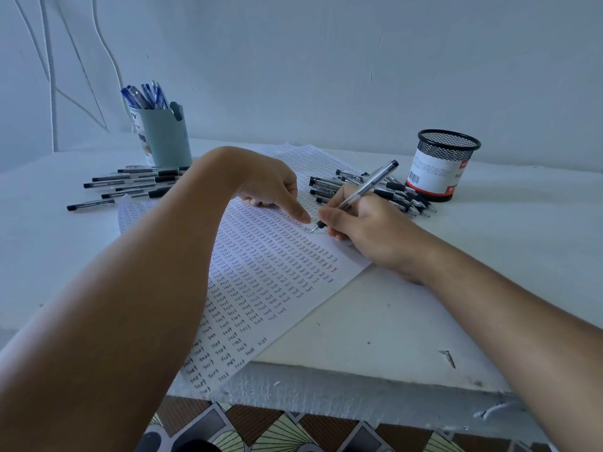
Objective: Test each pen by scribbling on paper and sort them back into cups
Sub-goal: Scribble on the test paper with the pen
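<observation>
paper: rows of handwritten "test" | grey-green cup: label letters "TY", rest hidden | mesh cup: barcode, small print too blurred to read

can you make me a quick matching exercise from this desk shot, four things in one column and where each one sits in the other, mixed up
Things:
1. black mesh cup
2. pale green cup
3. clear pen with black cap
4. sheet covered in the word "test"

Places:
A. back left of the table, holding blue pens
B. gripped in the right hand, tip on the paper
C. back right of the table, beside a pile of black pens
D. flat mid-table, under the left hand

Pairs: 1-C, 2-A, 3-B, 4-D
</observation>
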Available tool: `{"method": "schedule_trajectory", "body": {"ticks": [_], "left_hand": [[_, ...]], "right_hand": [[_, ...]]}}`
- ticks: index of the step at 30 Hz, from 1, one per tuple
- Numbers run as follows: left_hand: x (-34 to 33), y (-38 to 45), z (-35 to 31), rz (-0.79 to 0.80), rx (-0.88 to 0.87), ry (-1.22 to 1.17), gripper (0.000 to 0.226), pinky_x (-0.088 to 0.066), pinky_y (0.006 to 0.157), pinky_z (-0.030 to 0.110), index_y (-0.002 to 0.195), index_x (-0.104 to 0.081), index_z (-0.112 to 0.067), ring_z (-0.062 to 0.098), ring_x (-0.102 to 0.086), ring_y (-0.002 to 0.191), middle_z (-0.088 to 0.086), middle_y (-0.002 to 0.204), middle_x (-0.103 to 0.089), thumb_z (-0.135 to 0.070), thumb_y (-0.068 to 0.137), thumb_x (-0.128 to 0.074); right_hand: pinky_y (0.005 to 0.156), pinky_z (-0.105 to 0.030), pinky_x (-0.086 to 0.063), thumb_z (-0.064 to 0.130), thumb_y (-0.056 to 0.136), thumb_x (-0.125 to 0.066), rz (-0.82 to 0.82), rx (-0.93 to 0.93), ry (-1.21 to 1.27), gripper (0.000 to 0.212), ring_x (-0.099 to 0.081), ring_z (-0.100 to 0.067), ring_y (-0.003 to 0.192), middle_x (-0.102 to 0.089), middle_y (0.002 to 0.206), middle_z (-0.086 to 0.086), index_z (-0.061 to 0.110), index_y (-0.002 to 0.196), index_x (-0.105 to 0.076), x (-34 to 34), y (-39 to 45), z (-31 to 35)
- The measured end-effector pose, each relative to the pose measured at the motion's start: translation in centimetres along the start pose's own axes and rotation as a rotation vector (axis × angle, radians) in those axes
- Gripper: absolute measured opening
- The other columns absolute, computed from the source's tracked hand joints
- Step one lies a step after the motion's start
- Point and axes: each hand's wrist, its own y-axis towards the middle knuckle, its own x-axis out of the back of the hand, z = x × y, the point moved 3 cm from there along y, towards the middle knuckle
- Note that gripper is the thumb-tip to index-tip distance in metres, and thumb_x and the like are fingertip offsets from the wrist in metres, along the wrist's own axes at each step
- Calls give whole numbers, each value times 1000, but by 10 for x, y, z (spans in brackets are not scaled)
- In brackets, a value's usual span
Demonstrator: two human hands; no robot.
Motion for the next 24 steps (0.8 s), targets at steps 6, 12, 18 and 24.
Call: {"method": "schedule_trajectory", "body": {"ticks": [6,12,18,24], "left_hand": [[0,0,1,-13,2,-8,56,-39,70,35,94,-59,-16,21,-43,74,4,76,-58,-59,68,-84],[0,-1,-1,-3,4,3,64,-38,70,36,94,-60,-15,22,-43,75,7,77,-56,-65,61,-83],[1,-1,-1,-2,0,-4,61,-37,68,35,93,-58,-15,22,-42,75,6,77,-56,-62,64,-84],[0,-1,-1,-4,-6,-7,65,-38,70,36,93,-58,-15,22,-42,75,6,77,-56,-65,60,-83]], "right_hand": [[71,-35,-42,37,104,-61,0,5,-22,19,-55,-9,68,-65,71,11,26,88,-61,0,1,-1],[68,-35,-41,36,103,-62,-9,-10,-19,21,-53,-14,70,-64,72,6,26,85,-61,1,1,-1],[67,-33,-41,35,104,-60,-16,4,-36,20,-53,-13,68,-64,71,8,25,87,-60,1,0,2],[74,-39,-44,34,104,-61,-14,-7,12,21,-55,-16,72,-65,71,5,24,85,-61,1,0,1]]}}
